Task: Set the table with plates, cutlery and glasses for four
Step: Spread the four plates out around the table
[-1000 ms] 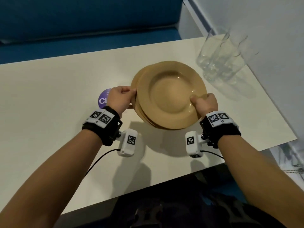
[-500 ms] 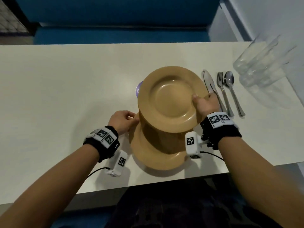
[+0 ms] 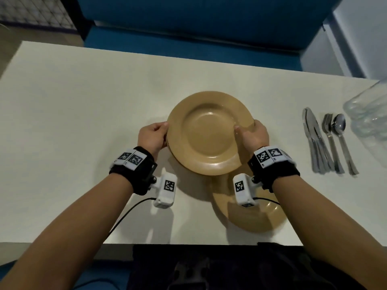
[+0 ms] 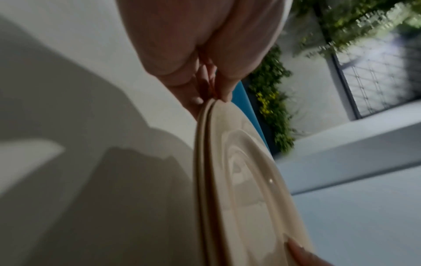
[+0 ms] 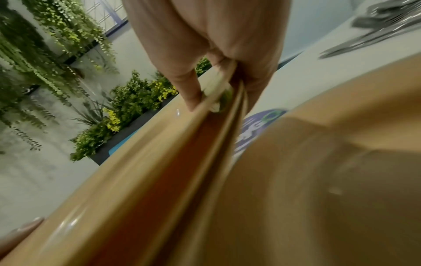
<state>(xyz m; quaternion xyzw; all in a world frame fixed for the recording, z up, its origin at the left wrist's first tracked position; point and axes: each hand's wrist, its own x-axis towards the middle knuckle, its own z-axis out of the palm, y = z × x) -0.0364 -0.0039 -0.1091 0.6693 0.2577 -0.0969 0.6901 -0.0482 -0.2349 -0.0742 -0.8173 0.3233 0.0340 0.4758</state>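
Note:
Both hands hold a stack of tan plates [image 3: 209, 132] above the middle of the white table [image 3: 83, 122]. My left hand [image 3: 151, 137] pinches the stack's left rim, and my right hand [image 3: 252, 136] grips its right rim with the thumb on top. In the left wrist view at least two rims [image 4: 206, 180] show, stacked close under the fingers [image 4: 224, 90]. One more tan plate [image 3: 257, 214] lies flat by the front edge, partly under my right wrist. Knives [image 3: 314, 141], forks [image 3: 329, 135] and spoons [image 3: 340, 126] lie bunched at the right.
Clear glasses [image 3: 368, 114] stand close together at the far right edge, by the wall. A blue bench [image 3: 188, 28] runs behind the table. A purple round sticker [image 5: 257, 126] shows on the tabletop under the stack. Bare tabletop spreads to the left.
One plate was left on the table near the front edge. My left hand went from that plate back to the stack's left rim, and the stack moved left, away from the cutlery.

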